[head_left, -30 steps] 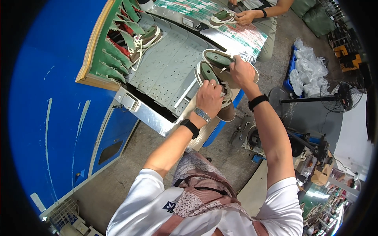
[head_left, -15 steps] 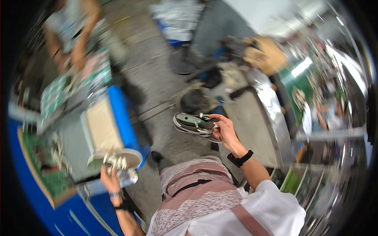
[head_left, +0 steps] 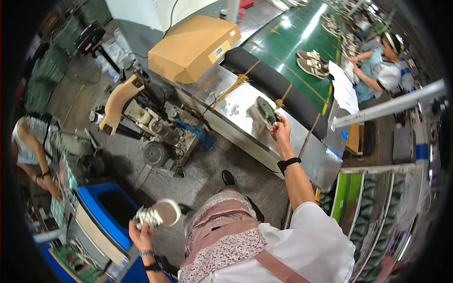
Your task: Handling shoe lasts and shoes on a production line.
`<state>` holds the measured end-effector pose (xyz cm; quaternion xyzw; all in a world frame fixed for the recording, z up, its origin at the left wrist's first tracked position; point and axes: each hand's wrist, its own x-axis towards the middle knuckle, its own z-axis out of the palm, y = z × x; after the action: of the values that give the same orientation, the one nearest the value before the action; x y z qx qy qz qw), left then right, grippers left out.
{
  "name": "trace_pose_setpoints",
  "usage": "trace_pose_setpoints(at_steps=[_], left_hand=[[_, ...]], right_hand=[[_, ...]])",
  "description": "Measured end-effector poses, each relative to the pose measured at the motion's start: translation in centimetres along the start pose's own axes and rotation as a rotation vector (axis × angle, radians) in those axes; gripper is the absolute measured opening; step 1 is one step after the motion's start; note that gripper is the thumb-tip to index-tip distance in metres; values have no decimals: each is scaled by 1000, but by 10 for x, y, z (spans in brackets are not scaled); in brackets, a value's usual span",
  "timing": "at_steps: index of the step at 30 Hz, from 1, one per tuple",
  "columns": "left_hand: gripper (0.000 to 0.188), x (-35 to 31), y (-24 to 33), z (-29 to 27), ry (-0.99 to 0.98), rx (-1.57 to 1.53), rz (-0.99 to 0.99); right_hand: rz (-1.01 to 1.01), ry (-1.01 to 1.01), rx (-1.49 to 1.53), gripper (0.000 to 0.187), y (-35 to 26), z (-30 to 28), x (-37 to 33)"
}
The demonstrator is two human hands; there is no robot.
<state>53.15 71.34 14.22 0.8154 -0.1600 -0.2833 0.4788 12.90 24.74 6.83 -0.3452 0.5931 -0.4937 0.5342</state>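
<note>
My left hand (head_left: 140,237) grips a brown shoe (head_left: 166,213) by its white laces, with the toe pointing right. It hangs low beside the blue-framed box. My right hand (head_left: 281,132) reaches forward, fingers closed on a second shoe (head_left: 259,118) that has a green shoe last (head_left: 267,109) in its opening. That shoe is over the shiny metal table (head_left: 233,101); I cannot tell whether it touches the top. My right hand hides part of the shoe.
A green conveyor belt (head_left: 283,40) carries brown shoes (head_left: 313,63) beyond a black roller cover (head_left: 302,106). A cardboard box (head_left: 188,49) sits on the table. A machine with a motor (head_left: 155,153) stands on the floor. One person (head_left: 377,70) works right, another (head_left: 35,146) left.
The view has swung to the right. My right hand has carried its shoe from in front of me out over the metal table. The left shoe is now away from the blue-framed box.
</note>
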Motion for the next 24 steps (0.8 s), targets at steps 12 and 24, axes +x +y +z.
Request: trace_pose_setpoints(at_steps=[12,24], left_hand=[[18,0,148,186,-546,-385,200],[45,105,102,214,-188,-283,317]], right_hand=[[872,-1108,493,65,-18,118,-158],[-935,-1017,-487,85,-47,248,-118]])
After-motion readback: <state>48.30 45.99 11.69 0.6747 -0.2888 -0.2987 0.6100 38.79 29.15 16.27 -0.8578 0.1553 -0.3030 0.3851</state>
